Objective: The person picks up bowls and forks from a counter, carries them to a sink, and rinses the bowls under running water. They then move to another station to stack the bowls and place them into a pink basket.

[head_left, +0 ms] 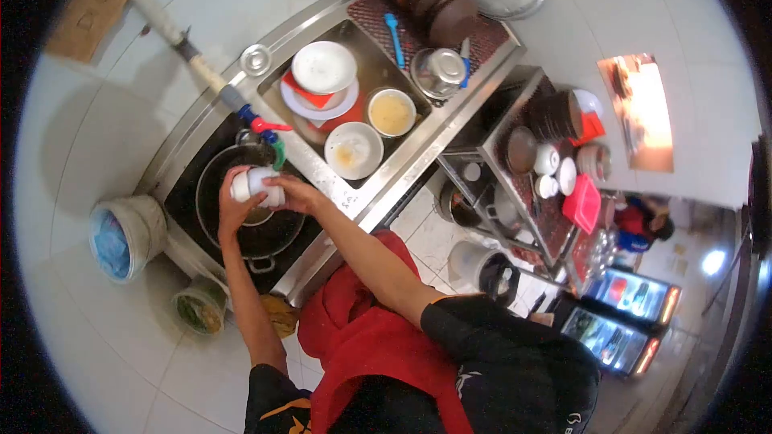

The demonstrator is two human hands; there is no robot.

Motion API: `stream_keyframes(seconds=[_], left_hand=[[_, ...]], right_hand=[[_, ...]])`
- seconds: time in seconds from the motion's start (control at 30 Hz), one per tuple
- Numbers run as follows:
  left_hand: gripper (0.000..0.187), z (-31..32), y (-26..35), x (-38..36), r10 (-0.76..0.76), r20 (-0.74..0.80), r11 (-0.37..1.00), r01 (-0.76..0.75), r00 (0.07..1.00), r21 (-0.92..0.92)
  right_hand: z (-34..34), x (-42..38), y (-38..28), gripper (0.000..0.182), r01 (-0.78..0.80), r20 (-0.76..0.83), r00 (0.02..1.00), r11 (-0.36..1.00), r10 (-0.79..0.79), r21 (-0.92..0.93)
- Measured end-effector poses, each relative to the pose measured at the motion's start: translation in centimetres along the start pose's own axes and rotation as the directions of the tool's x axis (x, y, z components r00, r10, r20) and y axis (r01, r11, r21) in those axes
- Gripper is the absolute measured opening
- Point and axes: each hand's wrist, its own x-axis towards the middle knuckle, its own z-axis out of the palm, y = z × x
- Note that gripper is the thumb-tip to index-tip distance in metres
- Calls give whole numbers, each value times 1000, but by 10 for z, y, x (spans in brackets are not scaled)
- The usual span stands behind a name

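Both hands are closed around small white bowls (259,182), which look stacked together, under the green end of the tap (278,153). My left hand (232,207) wraps the left side, and my right hand (296,193) grips the right side. Below them a large dark wok-like pan (211,221) sits in the left sink basin. The tap has a red lever and a blue body. In the right basin are a white bowl (324,67) on a stack of plates, another white bowl (354,150) with yellowish residue, and a round container (392,112) of cloudy yellow liquid.
On the right drainboard lie a blue brush (394,38), a metal pot (441,72) and stacked brown dishes (434,0). Buckets (129,237) stand left of the sink. A rack (503,161) with crockery and a pink basket (581,202) stands right. Another person (643,223) is far off.
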Motion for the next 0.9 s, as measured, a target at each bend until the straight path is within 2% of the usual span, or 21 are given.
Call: stream_keyframes(seconds=[0.07, 0.13, 0.2, 0.27, 0.3, 0.33, 0.37, 0.4, 0.47, 0.5, 0.53, 0.57, 0.6, 0.63, 0.67, 0.7, 0.77, 0.8, 0.83, 0.87, 0.9], left_hand=[[59, -1, 9, -3, -27, 33, 999, 26, 999, 27], [59, -7, 7, -5, -158, 2, 982, 157, 987, -104], [57, -7, 0, -3, -60, -7, 998, 60, 998, -2], [56, -9, -11, -1, 136, -27, 967, -127, 990, 223], [56, -13, -17, -3, -25, 2, 989, 25, 1000, 144], [56, -15, -28, -3, -17, 10, 990, 16, 1000, 143], [55, -15, -42, -2, -97, -6, 989, 97, 995, 107], [55, -12, -44, 0, -176, -18, 982, 176, 984, 69], [51, -5, -59, 1, -196, 2, 981, 196, 981, -5], [51, -4, -88, 2, -410, 70, 870, 413, 909, -268], [52, -2, -110, 1, -580, 194, 645, 592, 791, -484], [57, 3, -111, 0, -568, 281, 559, 613, 774, -559], [57, 6, -111, -1, -560, 290, 562, 612, 776, -556], [57, 11, -112, -1, -557, 321, 556, 631, 766, -541], [57, 17, -111, 2, -553, 353, 552, 649, 755, -523], [57, 22, -108, 4, -548, 384, 548, 666, 743, -506], [55, 25, -109, 5, -512, 357, 617, 623, 782, -480], [54, 31, -90, 9, -481, 320, 678, 578, 816, -454], [51, 32, -70, 1, -466, 36, 847, 458, 884, -270], [51, 23, -57, 0, -461, 39, 849, 454, 887, -270], [51, 14, -49, -2, -275, 79, 959, 279, 958, -53]], right_hand=[[2, -8, -2, 61, -13, 35, 999, 1000, 12, 7], [-17, 4, 13, 62, -62, 75, 996, 987, 51, 152], [-14, 1, 11, 64, -27, 4, 1000, 996, 27, 82], [-14, 8, 21, 65, -10, -63, 998, 1000, 10, 7], [-22, 25, 37, 69, 151, -186, 955, 921, -230, -360], [-27, 33, 43, 72, 221, -212, 850, 692, -482, -687], [-5, 12, 24, 79, 80, -220, 808, 471, -547, -879], [-1, 10, 27, 79, 81, -223, 800, 468, -557, -880], [4, 9, 43, 82, 112, 17, 530, 51, -848, -992], [31, -18, 19, 86, -5, -114, 722, 160, -682, -987], [35, -29, 12, 86, -9, -117, 712, 158, -692, -987], [33, -33, 17, 87, -12, -97, 687, 122, -720, -992], [31, -36, 21, 88, -17, -75, 662, 85, -746, -996], [26, -38, 20, 90, -1, -141, 674, 190, -726, -982], [21, -41, 18, 90, -3, -140, 663, 184, -735, -983], [17, -44, 15, 91, -26, -243, 681, 309, -691, -951], [-2, -42, 20, 92, -66, -453, 723, 599, -522, -798], [-9, -38, 23, 92, -62, -453, 714, 596, -534, -800], [-16, -34, 27, 93, -11, -435, 759, 659, -484, -752], [-20, -34, 29, 93, 33, -407, 805, 718, -431, -695], [-12, -40, 24, 85, 59, -356, 853, 748, -382, -661]])
